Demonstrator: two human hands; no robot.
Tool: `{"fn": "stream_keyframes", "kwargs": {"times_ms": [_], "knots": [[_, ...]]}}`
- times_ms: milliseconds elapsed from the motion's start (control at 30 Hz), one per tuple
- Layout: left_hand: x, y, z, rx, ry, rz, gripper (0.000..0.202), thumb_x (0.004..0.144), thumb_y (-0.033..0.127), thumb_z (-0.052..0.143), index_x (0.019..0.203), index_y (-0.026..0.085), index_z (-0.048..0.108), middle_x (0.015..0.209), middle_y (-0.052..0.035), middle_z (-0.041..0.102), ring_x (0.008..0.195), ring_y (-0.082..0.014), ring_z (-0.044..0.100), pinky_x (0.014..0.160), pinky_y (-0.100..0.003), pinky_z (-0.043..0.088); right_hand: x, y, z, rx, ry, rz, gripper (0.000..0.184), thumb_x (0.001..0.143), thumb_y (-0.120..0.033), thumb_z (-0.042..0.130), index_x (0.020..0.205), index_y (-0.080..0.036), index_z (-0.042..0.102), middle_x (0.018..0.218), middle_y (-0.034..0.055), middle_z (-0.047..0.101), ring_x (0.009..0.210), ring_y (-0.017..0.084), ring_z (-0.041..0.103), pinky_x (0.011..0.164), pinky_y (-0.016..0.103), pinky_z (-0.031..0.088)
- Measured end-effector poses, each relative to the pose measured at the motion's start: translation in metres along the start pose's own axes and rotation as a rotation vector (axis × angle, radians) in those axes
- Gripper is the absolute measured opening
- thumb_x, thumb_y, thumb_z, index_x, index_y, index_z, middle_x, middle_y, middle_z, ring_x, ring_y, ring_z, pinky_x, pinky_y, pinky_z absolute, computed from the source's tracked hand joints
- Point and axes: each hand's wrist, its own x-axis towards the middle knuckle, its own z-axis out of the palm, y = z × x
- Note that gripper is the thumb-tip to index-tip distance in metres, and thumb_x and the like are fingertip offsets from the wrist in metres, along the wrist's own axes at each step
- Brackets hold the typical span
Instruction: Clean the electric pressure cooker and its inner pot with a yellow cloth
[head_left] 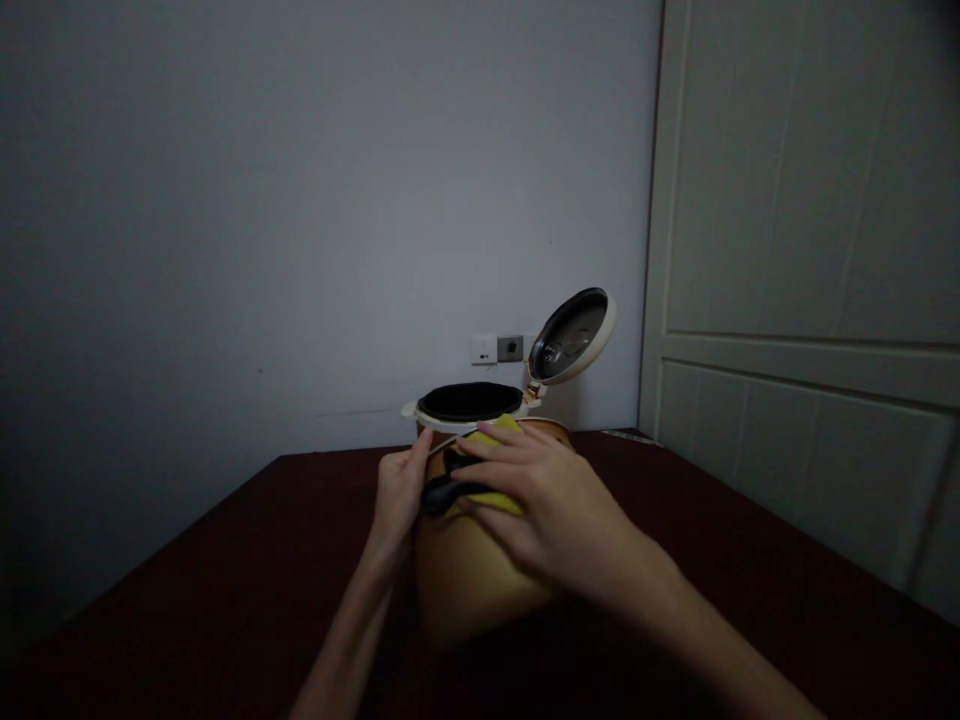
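A tan pot with a black side handle is tilted in front of me. My left hand grips its left side at the rim, thumb up. My right hand presses a yellow cloth against the pot around the handle; the fingers cover much of the cloth, so I cannot tell if it is a cloth or a thin sponge. Just behind stands a rice cooker, its hinged lid raised and its dark inner bowl showing. The pot hides the cooker's lower body.
A dark red tabletop lies under everything and reaches the pale wall. A white socket plate and a grey one sit on the wall behind the cooker. A light panelled door borders the right side.
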Motion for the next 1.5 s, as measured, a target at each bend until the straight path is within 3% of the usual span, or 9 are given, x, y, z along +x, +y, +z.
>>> {"fn": "stream_keyframes", "kwargs": {"times_ms": [133, 367, 667, 800, 967, 1100, 1200, 1367, 1500], "knots": [[-0.003, -0.003, -0.018, 0.011, 0.044, -0.097, 0.048, 0.061, 0.059, 0.064, 0.054, 0.013, 0.055, 0.048, 0.0022, 0.048, 0.043, -0.0087, 0.04, 0.042, -0.021, 0.028, -0.037, 0.046, -0.005, 0.308, 0.249, 0.147, 0.024, 0.083, -0.029, 0.06, 0.105, -0.025, 0.069, 0.122, 0.0032, 0.062, 0.118, 0.022, 0.052, 0.105, 0.043, 0.036], [0.001, -0.024, -0.032, 0.005, 0.307, 0.044, 0.047, 0.062, 0.055, 0.06, 0.044, 0.02, 0.034, 0.042, 0.007, 0.031, 0.038, -0.0059, 0.028, 0.038, -0.021, 0.021, -0.096, 0.08, 0.045, 0.387, 0.636, 0.53, 0.03, 0.083, -0.035, 0.057, 0.107, -0.022, 0.068, 0.113, 0.0067, 0.066, 0.108, 0.028, 0.06, 0.097, 0.046, 0.044], [-0.018, -0.036, -0.016, 0.067, 0.315, 0.189, 0.047, 0.065, 0.05, 0.057, 0.041, 0.021, 0.029, 0.043, 0.0051, 0.026, 0.041, -0.0062, 0.024, 0.037, -0.022, 0.021, -0.056, -0.01, 0.047, -0.14, 0.331, -0.148, 0.026, 0.082, -0.023, 0.057, 0.106, -0.023, 0.067, 0.119, 0.0027, 0.064, 0.117, 0.027, 0.054, 0.104, 0.048, 0.038], [-0.024, -0.035, -0.013, 0.058, 0.306, 0.169, 0.046, 0.06, 0.049, 0.059, 0.039, 0.02, 0.031, 0.042, 0.0045, 0.028, 0.041, -0.0063, 0.026, 0.038, -0.022, 0.024, -0.047, -0.029, 0.065, -0.22, 0.434, -0.212, 0.02, 0.085, -0.019, 0.051, 0.095, -0.02, 0.068, 0.11, 0.0028, 0.069, 0.108, 0.024, 0.06, 0.106, 0.045, 0.034], [-0.022, -0.034, -0.031, -0.025, 0.345, 0.145, 0.046, 0.055, 0.049, 0.063, 0.036, 0.019, 0.035, 0.04, 0.0054, 0.03, 0.038, -0.0056, 0.027, 0.037, -0.021, 0.024, -0.068, 0.014, 0.042, 0.067, 0.412, -0.029, 0.032, 0.081, -0.017, 0.058, 0.112, -0.024, 0.064, 0.12, 0.0059, 0.062, 0.118, 0.024, 0.052, 0.101, 0.045, 0.041], [-0.021, -0.034, -0.037, -0.13, 0.35, 0.08, 0.041, 0.05, 0.049, 0.065, 0.037, 0.017, 0.044, 0.038, 0.0053, 0.034, 0.036, -0.0055, 0.029, 0.036, -0.02, 0.023, -0.09, 0.056, 0.043, 0.405, 0.702, 0.516, 0.027, 0.081, -0.031, 0.06, 0.104, -0.021, 0.07, 0.109, 0.0083, 0.068, 0.106, 0.027, 0.061, 0.095, 0.045, 0.047], [-0.021, -0.038, -0.035, -0.16, 0.333, 0.055, 0.039, 0.048, 0.046, 0.066, 0.036, 0.016, 0.046, 0.037, 0.0058, 0.035, 0.036, -0.0053, 0.03, 0.037, -0.02, 0.024, -0.099, 0.071, 0.055, 0.575, 0.741, 0.747, 0.034, 0.077, -0.042, 0.063, 0.098, -0.017, 0.072, 0.101, 0.0095, 0.071, 0.099, 0.03, 0.064, 0.091, 0.046, 0.048], [-0.018, -0.046, -0.032, -0.146, 0.319, 0.06, 0.039, 0.05, 0.045, 0.065, 0.033, 0.017, 0.044, 0.036, 0.006, 0.034, 0.036, -0.0048, 0.028, 0.037, -0.021, 0.022, -0.1, 0.079, 0.059, 0.672, 0.664, 0.82, 0.041, 0.075, -0.048, 0.063, 0.098, -0.016, 0.071, 0.103, 0.0111, 0.07, 0.1, 0.029, 0.063, 0.093, 0.044, 0.047], [-0.015, -0.047, -0.034, -0.09, 0.38, 0.141, 0.03, 0.051, 0.043, 0.062, 0.038, 0.017, 0.053, 0.039, 0.0039, 0.043, 0.039, -0.0085, 0.038, 0.039, -0.023, 0.029, -0.092, 0.085, 0.043, 0.692, 0.624, 0.616, 0.054, 0.076, -0.048, 0.062, 0.123, -0.022, 0.057, 0.131, 0.0089, 0.054, 0.122, 0.027, 0.048, 0.103, 0.042, 0.035]]}}
